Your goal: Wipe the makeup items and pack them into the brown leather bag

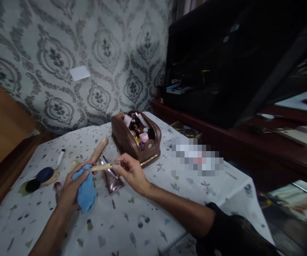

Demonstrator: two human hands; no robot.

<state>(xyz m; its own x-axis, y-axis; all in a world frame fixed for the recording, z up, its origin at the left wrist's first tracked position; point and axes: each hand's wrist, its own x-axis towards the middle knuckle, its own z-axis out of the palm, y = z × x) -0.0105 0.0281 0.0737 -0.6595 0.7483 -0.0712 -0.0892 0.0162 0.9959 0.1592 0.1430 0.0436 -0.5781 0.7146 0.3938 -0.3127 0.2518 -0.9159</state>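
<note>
In the head view, my left hand [72,183] is closed around a blue cloth [87,193], which hangs down over the table. My right hand [133,174] pinches one end of a slim beige cosmetic tube [101,167], whose other end meets the cloth at my left fingers. Just below the slim tube lies a shiny rose-coloured squeeze tube [114,182]. A longer pinkish-beige tube [100,147] rests beyond my left hand. Behind my right hand stands an unzipped brown cosmetic bag [121,138] with several small bottles and jars inside.
A dark blue round compact [45,175] and a white tube [61,156] lie left on the patterned tablecloth [132,224]. A pixelated patch [198,156] hides something at the right. Beyond is a large black screen [209,64] on a dark red cabinet [244,138].
</note>
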